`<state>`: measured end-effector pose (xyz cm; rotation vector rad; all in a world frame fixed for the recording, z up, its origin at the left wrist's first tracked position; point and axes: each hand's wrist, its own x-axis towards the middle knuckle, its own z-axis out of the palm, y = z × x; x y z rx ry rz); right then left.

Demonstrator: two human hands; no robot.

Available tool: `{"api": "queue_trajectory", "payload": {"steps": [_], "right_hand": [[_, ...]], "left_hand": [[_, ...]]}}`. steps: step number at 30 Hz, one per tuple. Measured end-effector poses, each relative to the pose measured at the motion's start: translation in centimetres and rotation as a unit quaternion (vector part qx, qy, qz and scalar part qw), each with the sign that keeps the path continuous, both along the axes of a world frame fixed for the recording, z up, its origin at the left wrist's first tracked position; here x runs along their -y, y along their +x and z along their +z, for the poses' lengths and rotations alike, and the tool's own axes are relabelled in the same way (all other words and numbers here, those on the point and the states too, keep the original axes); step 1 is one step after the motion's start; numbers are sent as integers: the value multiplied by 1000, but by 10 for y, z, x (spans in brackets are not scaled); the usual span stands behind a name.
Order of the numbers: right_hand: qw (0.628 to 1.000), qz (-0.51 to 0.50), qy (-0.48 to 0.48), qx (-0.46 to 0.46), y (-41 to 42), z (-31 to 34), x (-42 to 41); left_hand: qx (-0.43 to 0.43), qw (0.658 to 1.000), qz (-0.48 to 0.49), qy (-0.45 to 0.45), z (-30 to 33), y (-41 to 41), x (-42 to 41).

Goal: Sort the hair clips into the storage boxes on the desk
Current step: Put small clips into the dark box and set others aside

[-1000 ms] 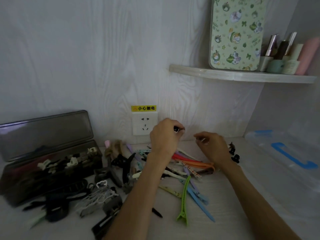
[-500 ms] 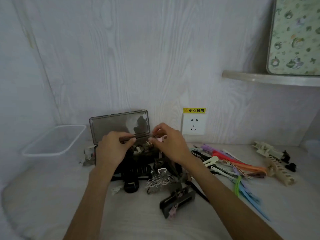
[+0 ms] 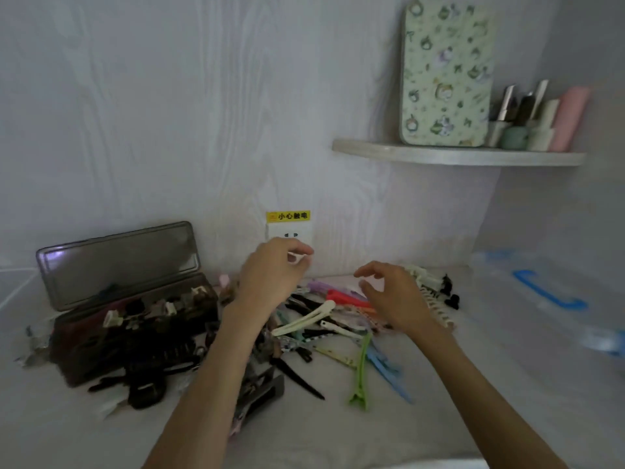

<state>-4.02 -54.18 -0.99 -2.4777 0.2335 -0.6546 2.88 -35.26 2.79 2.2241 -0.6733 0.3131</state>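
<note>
Back from dark box to clip pile. My left hand and right hand loose, empty. Next pick.

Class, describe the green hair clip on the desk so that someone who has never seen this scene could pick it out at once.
Start at the white wall socket with the yellow label and drop down past the heap of hair clips to its near edge. There a long, bright green plastic clip lies pointing toward the viewer, beside a blue clip. It is the only bright green one there.
</note>
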Motion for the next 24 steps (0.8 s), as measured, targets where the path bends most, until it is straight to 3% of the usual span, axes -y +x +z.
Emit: {"api": "queue_trajectory", "payload": {"steps": [3,6,9,11,13,15,20,24], "right_hand": [[983,-131,-99,-88,-25,-12,41],[951,-199,-87,-222,-39,-25,57],[977,-98,-48,-185,-37,-35,55],[990,2,60,-128,-30,-36,50],[965,99,202,-134,-28,-26,43],[947,129,257,-145,-22,-21,47],[990,-76,75,-89,-13,-14,88],[962,-137,-31,-233,-7,-13,102]], "left_hand": [[-16,997,-68,31,-18,-10,65],[-42,989,-125,62,-38,-21,110],[-55,984,-140,93,-50,-23,127],[-56,982,-148,105,-56,-21,129],[-49,983,-152,92,-59,-17,127],[-32,985,-152,81,-61,-10,124],[-11,964,-134,231,-56,10,120],[0,976,-79,203,-40,22,134]]}}
